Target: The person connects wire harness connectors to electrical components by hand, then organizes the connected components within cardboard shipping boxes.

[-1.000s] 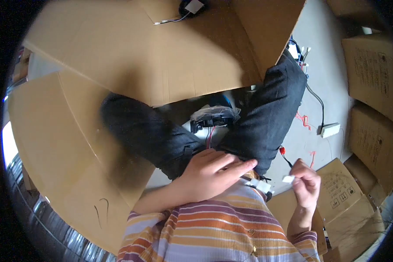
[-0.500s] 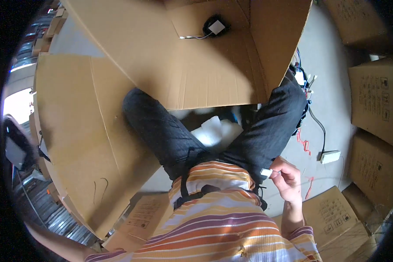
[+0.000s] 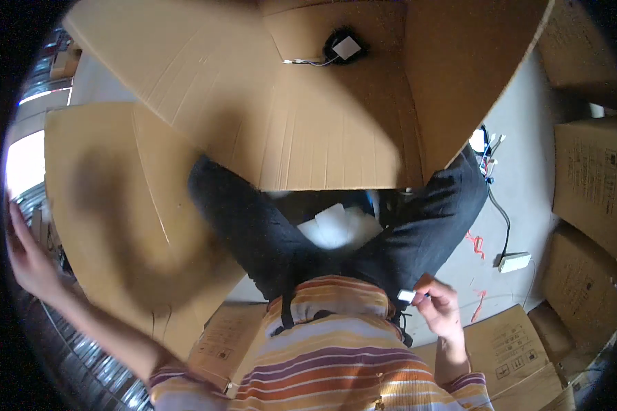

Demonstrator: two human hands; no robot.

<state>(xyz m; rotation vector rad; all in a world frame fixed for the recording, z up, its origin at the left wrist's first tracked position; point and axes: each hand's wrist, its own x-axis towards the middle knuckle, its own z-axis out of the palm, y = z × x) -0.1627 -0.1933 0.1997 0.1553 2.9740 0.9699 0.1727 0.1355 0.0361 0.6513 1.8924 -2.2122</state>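
Observation:
My right hand [image 3: 440, 308] is closed, thumb and fingers pinching a small white plug-like piece [image 3: 406, 296] beside my right thigh. At the far left rim my left hand [image 3: 34, 267] is raised, with fingers stretched out; the dark picture edge cuts off part of them. Before me, a large open cardboard box [image 3: 336, 161] stands with its mouth towards me. A black cable coil [image 3: 334, 42] lies inside it, bearing a white label [image 3: 347, 48]. A thin lead with a white connector [image 3: 288, 61] runs out from that coil.
A broad cardboard flap [image 3: 116, 226] spreads on my left. Loose wires [image 3: 488, 154], a white block on a black cable [image 3: 514, 262] and red scraps [image 3: 475, 244] lie on the floor at right. Printed cartons [image 3: 593, 175] line the right side. White material [image 3: 339, 226] lies between my legs.
My left hand has come up into view at the left rim, and a dark device seen there is gone from sight. My right hand has shifted slightly left and down, still pinching the white piece.

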